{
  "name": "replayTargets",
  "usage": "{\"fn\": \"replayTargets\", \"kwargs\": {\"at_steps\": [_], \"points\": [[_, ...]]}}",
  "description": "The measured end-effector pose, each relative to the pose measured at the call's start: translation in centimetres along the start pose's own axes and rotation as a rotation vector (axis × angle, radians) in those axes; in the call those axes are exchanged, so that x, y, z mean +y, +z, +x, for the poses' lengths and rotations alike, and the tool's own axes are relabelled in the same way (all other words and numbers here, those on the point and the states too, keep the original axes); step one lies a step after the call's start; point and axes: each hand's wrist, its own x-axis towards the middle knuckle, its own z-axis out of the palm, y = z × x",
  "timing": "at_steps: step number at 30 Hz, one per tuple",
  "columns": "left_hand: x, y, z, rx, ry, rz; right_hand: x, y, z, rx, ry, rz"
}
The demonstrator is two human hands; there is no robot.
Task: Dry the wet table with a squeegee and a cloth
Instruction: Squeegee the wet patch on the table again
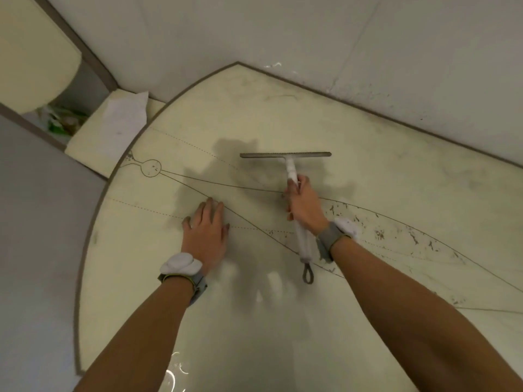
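A pale, cream table (382, 176) with a curved dark rim and thin printed lines fills the view. A squeegee (285, 155) with a white handle lies with its grey blade on the table's middle, blade edge facing the far wall. My right hand (304, 205) grips its handle midway, and a grey loop hangs at the handle's near end. My left hand (206, 227) rests flat on the table to the left of the squeegee, fingers straight. A white cloth (126, 116) lies on a ledge beyond the table's left rim.
White walls (311, 38) meet the table's far edge on the right. Dark specks and smears mark the table's right side (379, 234). Water glints near the table's front edge (175, 372). Green-printed packaging (60, 123) sits in a gap at far left.
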Motion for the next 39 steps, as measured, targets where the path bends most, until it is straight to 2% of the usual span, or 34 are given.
{"fn": "replayTargets", "kwargs": {"at_steps": [7,11,14,18,23,28,33,36,39], "points": [[-4.0,-1.0,-1.5,0.063,-0.042,0.040,-8.4,3.9,10.7,-0.157,0.024,-0.060],[-6.5,-1.0,-1.6,0.075,-0.233,0.023,-10.6,8.1,12.0,-0.292,-0.077,-0.174],[-7.8,-0.5,-1.3,0.043,-0.404,-0.002,-9.5,9.5,10.7,-0.248,-0.156,-0.287],[-8.2,-0.1,-1.8,0.000,-0.422,-0.017,-6.0,8.1,6.7,-0.138,-0.232,-0.379],[-8.4,-0.3,-2.9,-0.029,-0.403,-0.008,-1.9,4.4,0.9,-0.161,-0.186,-0.409],[-9.6,-1.1,-3.6,-0.113,-0.616,-0.032,-1.7,2.5,-1.1,-0.247,-0.183,-0.485],[-10.8,-1.1,-4.3,-0.145,-0.576,-0.044,-7.9,6.7,1.9,-0.354,-0.293,-0.471],[-11.1,-0.8,-4.3,-0.148,-0.552,-0.019,-11.2,11.4,4.2,-0.494,-0.285,-0.573],[-11.3,-0.3,-4.5,-0.138,-0.553,0.029,-11.8,15.0,5.8,-0.542,-0.327,-0.693]]}}
